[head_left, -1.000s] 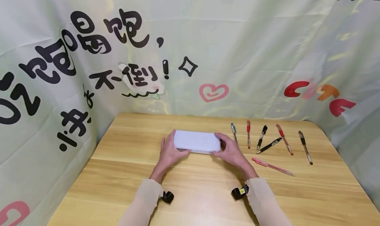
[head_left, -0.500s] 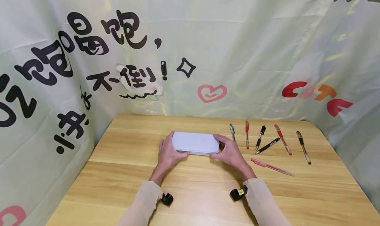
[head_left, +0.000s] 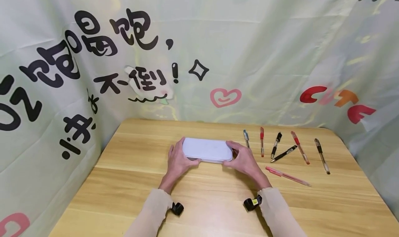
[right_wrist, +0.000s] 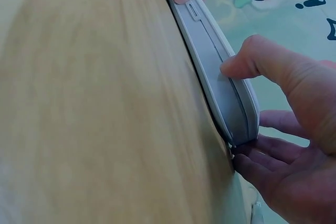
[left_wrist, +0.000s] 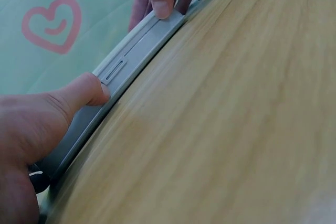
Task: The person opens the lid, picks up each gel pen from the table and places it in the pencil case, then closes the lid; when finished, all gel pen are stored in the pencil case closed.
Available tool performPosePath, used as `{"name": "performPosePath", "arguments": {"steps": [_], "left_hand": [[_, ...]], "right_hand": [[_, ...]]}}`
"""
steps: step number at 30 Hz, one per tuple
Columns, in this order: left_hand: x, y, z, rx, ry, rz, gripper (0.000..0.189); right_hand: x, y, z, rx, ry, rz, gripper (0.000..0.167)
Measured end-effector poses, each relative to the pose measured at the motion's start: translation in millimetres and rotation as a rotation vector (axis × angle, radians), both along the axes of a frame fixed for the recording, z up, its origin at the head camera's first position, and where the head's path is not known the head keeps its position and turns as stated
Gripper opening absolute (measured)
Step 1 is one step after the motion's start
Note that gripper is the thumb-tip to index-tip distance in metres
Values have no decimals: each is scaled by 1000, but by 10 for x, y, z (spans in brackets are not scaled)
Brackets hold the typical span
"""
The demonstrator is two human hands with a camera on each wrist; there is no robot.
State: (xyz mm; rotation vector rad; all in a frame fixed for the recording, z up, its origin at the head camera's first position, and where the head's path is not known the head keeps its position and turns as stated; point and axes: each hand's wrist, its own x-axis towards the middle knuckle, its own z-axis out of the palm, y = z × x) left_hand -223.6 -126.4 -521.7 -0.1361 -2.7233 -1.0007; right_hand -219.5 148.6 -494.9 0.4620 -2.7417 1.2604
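Note:
A pale lavender hard pencil case [head_left: 207, 149] lies flat on the wooden table with its lid down. My left hand [head_left: 180, 161] holds its left end, thumb on the front side and fingers round the far side. At the other end my right hand [head_left: 244, 161] grips it, the thumb likewise against the front. In the left wrist view, the left thumb presses the front wall of the case [left_wrist: 139, 51] beside a small slotted catch [left_wrist: 113, 72]. Several fingers of the right hand [right_wrist: 294, 114] curve round the case's end in the right wrist view. The inside of the case is hidden.
Several pens lie to the right of the case: a blue one [head_left: 246, 138], red ones [head_left: 262, 142], black ones [head_left: 322, 156], and a pink pen [head_left: 288, 176] closer to the right forearm. A printed curtain [head_left: 265, 57] hangs behind the table [head_left: 212, 199].

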Motion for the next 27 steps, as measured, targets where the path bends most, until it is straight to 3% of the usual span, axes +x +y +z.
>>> {"name": "performPosePath", "arguments": {"steps": [17, 22, 27], "left_hand": [[-4, -4, 34, 3, 27, -12, 115], [-15, -8, 44, 24, 32, -14, 118], [-7, -50, 66, 137, -41, -25, 120]], "right_hand": [[-9, 16, 23, 58, 50, -1, 76], [-43, 42, 102, 44, 25, 7, 68], [-90, 118, 197, -13, -89, 100, 66]]}}
